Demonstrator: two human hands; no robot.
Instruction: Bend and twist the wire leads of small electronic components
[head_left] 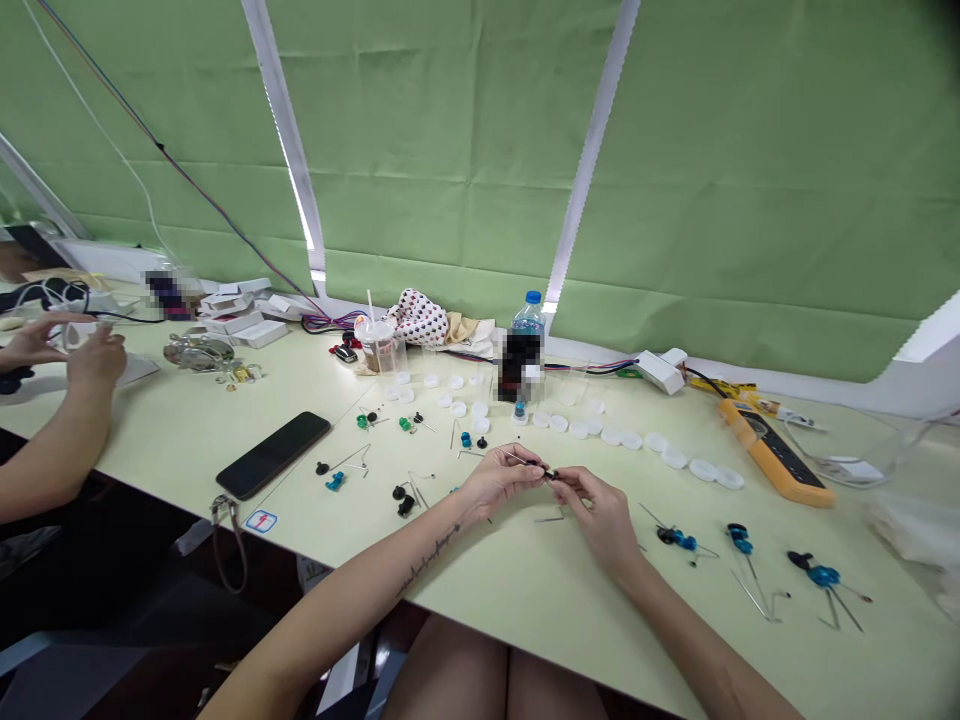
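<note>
My left hand (pixel 499 483) is closed in a pinch on a small black part (pixel 551 475); a thin metal rod runs back across its fingers. The fingertips of my right hand (pixel 602 512) pinch the other end of this black part, so both hands meet on it just above the table. Its exact kind is too small to make out. Below the hands lies a bent metal wire (pixel 549 519). Left of them are a black part with wires (pixel 406 505) and a small blue part (pixel 335 481). To the right lies a blue and black part with wires (pixel 684 541).
White round caps (pixel 611 437) stretch in a row behind my hands. A water bottle (pixel 532 312) and a lidded cup (pixel 377 345) stand farther back. A black phone (pixel 274 455) lies left, an orange power strip (pixel 776 455) right. Another person's hands (pixel 94 355) work at far left.
</note>
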